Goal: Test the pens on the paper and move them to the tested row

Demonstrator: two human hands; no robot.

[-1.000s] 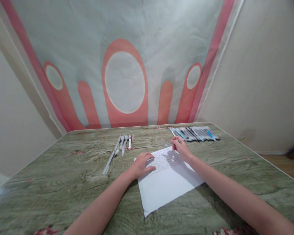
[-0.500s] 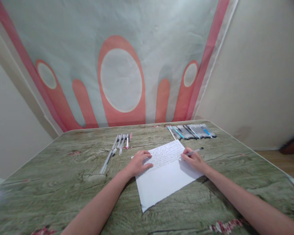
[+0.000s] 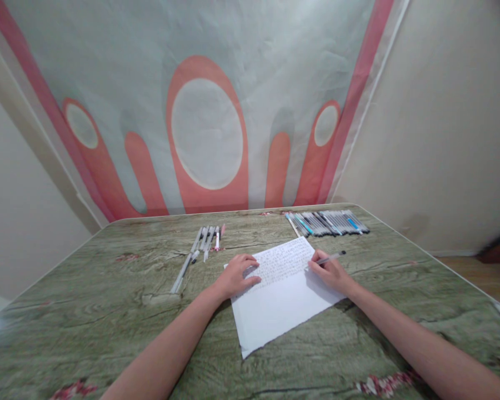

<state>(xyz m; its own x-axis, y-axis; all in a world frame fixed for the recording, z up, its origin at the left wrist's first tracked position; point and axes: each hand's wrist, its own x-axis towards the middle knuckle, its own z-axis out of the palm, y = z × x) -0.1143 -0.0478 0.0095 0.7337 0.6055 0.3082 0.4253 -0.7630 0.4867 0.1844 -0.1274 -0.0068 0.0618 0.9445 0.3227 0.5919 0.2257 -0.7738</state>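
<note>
A white sheet of paper (image 3: 275, 316) lies at a slant on the table, its upper half covered with rows of small handwriting. My left hand (image 3: 238, 275) rests on the sheet's left side, thumb and fingers spread apart, holding nothing. At the right side of the sheet my right hand (image 3: 328, 270) grips a pen (image 3: 331, 258) with a clear barrel and a dark end. The pen's tip meets the paper near the end of the lowest written rows. The characters are too small to read.
A long row of pens (image 3: 327, 223) lies at the back right of the wood-patterned table (image 3: 108, 311). Several more pens (image 3: 204, 239) lie to the left, beyond my left hand. A wall hanging (image 3: 208, 133) with orange shapes stands behind the table's far edge.
The view has shifted very slightly. Both hands, the pen and the paper stay in nearly the same places.
</note>
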